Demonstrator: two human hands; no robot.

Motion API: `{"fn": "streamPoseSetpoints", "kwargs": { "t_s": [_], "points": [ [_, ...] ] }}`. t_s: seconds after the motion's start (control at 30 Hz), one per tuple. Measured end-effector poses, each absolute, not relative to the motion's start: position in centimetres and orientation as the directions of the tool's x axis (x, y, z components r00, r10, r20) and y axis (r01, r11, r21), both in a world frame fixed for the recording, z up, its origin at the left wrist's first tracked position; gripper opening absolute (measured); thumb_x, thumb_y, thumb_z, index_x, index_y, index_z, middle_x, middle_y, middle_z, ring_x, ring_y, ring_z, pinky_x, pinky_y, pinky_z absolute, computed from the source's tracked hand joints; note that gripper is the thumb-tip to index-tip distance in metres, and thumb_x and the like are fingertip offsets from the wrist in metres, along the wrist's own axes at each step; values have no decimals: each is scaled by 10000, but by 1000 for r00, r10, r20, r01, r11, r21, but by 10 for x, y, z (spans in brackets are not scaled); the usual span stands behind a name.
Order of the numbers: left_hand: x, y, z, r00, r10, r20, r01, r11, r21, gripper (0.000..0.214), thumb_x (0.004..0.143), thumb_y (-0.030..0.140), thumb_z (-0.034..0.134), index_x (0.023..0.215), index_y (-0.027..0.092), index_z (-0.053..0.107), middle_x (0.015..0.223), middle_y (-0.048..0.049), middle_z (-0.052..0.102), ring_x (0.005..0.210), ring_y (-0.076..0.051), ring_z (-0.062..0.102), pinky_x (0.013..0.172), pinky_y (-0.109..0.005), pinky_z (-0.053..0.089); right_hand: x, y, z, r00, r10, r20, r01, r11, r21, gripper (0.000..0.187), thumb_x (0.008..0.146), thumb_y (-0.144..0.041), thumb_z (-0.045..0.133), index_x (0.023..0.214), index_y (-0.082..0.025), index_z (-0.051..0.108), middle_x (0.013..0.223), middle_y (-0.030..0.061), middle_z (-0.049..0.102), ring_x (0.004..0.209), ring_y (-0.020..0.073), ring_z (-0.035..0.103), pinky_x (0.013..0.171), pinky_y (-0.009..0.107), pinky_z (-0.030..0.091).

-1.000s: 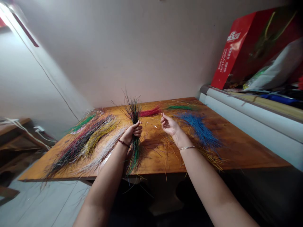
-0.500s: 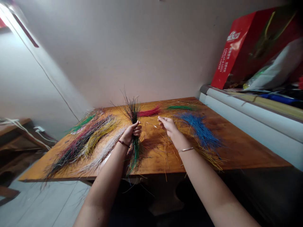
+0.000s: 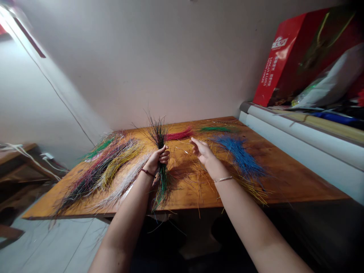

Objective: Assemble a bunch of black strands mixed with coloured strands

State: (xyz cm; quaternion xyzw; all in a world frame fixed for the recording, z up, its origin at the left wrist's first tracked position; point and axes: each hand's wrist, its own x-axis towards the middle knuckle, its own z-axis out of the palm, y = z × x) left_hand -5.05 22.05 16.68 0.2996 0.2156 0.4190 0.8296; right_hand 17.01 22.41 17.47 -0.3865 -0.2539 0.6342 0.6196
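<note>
Over table (image 3: 295, 184), left hand (image 3: 159, 157) clutching dark strand bundle (image 3: 159, 139), right hand (image 3: 203, 151) curled, hold unclear

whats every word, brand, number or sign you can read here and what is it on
"LONGAN & LOTUS": on the side of the red gift bag, running sideways
"CONGEE": ends the smaller line beside it; the word before is too blurred
Chinese characters next to these: too blurred to read surely
White logo above: too blurred
</note>
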Motion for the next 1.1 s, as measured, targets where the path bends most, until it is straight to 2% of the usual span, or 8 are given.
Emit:
{"fn": "streamPoseSetpoints", "kwargs": {
  "t_s": [0.13, 0.27, 0.47, 0.6, 0.87, 1.1],
  "points": [
    [-52, 218, 171, 531, 842, -99, -621, 466, 630, 155, 891, 232, 475, 752, 163, 480, 483, 83, 222, 313, -34, 247, 301, -125, 167, 177, 229, 176, 145, 951, -274, -742, -79, -666, 90, 738, -248, 667, 739, -201, 591, 680, -57, 662, 401, 12, 448, 329, 123, 334],
    [-53, 216, 175, 504, 861, -73, -687, 450, 570, 176, 903, 249, 452, 750, 171, 486, 471, 86, 198, 305, -31, 202, 296, -118, 149, 183, 233, 176, 235, 914, -330, -766, -34, -641, 91, 768, -267, 624, 722, -211, 568, 622, -66, 639, 402, 18, 452, 339, 131, 330],
    [-53, 212, 179, 481, 875, -51, -717, 427, 551, 254, 926, 298, 393, 720, 177, 477, 455, 89, 144, 292, -34, 162, 292, -123, 109, 184, 235, 169, 154, 905, -397, -787, -130, -603, 106, 776, -233, 622, 698, -192, 563, 527, -66, 578, 375, 13, 424, 321, 125, 296],
    [-53, 213, 178, 485, 873, -52, -713, 429, 554, 289, 938, 315, 346, 722, 177, 480, 456, 88, 136, 290, -36, 164, 295, -127, 101, 183, 237, 166, 116, 916, -384, -794, -147, -590, 116, 781, -238, 619, 697, -193, 553, 514, -68, 564, 363, 13, 412, 318, 131, 298],
    [-54, 214, 178, 484, 872, -71, -713, 440, 546, 281, 934, 312, 362, 717, 177, 479, 451, 88, 147, 291, -37, 176, 298, -130, 105, 184, 236, 167, 87, 925, -369, -825, -141, -548, 198, 781, -245, 620, 670, -192, 465, 481, -102, 481, 314, 1, 321, 283, 139, 218],
    [-54, 215, 175, 492, 868, -58, -701, 435, 566, 223, 919, 281, 411, 736, 177, 484, 461, 87, 181, 297, -35, 187, 300, -127, 140, 181, 237, 167, 101, 951, -292, -779, -107, -618, 255, 765, -273, 642, 650, -190, 430, 488, -106, 432, 323, 1, 300, 285, 142, 214]
  ]
}}
